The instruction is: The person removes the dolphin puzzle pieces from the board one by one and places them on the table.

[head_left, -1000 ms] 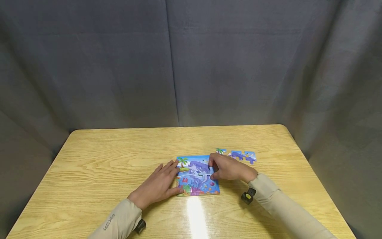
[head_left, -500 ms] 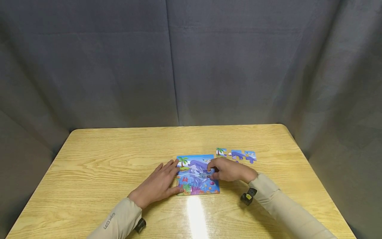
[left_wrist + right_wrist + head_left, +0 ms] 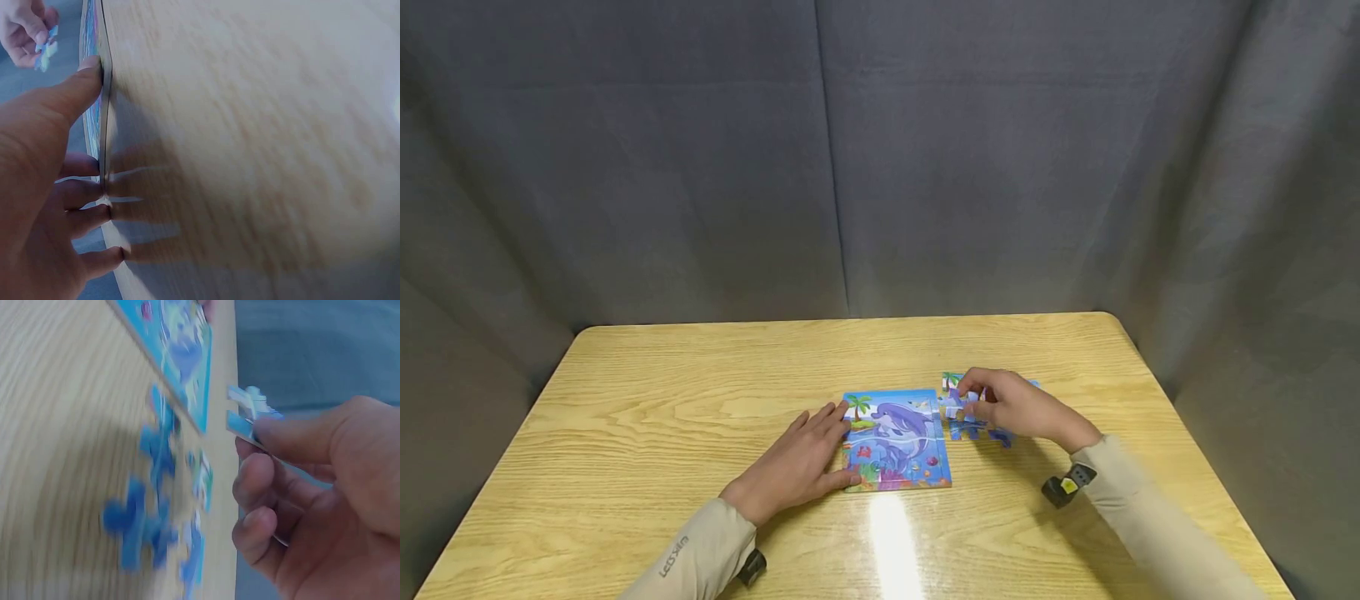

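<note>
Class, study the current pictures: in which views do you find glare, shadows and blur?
Head view: white glare streak on the yellow, wood-grained table; left wrist view: dark, finger-shaped shadows beside the bare left hand; right wrist view: loose, flat, knobbed blue jigsaw pieces look blurred.

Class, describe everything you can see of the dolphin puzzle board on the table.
The puzzle board is a thin, nearly square panel, apparently card or wood, lying flat on the table. Its printed scene shows a purple dolphin, palm tree, red crab and bright coral below. The left hand touches its left edge; loose pieces lie to its right.
</note>
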`<action>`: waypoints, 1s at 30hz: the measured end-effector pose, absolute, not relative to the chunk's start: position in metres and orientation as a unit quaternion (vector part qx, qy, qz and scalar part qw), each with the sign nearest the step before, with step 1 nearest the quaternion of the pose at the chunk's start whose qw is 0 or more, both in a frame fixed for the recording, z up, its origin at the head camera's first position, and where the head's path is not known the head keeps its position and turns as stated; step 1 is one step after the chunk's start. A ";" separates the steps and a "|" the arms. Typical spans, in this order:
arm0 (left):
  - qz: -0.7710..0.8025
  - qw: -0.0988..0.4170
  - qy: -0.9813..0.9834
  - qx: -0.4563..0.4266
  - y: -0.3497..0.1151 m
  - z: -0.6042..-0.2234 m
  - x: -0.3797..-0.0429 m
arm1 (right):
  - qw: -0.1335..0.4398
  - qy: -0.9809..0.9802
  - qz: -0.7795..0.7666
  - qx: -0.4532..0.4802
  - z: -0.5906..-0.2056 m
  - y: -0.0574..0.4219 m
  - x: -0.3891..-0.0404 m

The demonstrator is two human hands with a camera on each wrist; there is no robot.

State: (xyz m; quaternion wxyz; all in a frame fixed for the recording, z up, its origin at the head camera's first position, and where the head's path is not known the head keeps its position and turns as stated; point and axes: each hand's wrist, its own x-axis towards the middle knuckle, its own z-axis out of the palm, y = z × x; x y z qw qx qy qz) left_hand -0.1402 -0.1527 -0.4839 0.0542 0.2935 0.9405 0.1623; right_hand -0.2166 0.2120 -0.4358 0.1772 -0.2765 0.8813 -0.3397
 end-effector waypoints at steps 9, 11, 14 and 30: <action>0.164 0.055 0.941 0.291 -0.153 -0.484 -0.140 | 0.134 0.907 -0.318 -0.240 -0.434 0.260 -0.213; 0.165 0.055 0.941 0.291 -0.152 -0.483 -0.140 | 0.140 0.908 -0.317 -0.235 -0.437 0.269 -0.212; 0.165 0.055 0.941 0.292 -0.152 -0.483 -0.140 | 0.149 0.908 -0.317 -0.230 -0.442 0.280 -0.211; 0.159 0.056 0.942 0.291 -0.152 -0.485 -0.140 | 0.125 0.929 -0.279 -0.207 -0.457 0.304 -0.204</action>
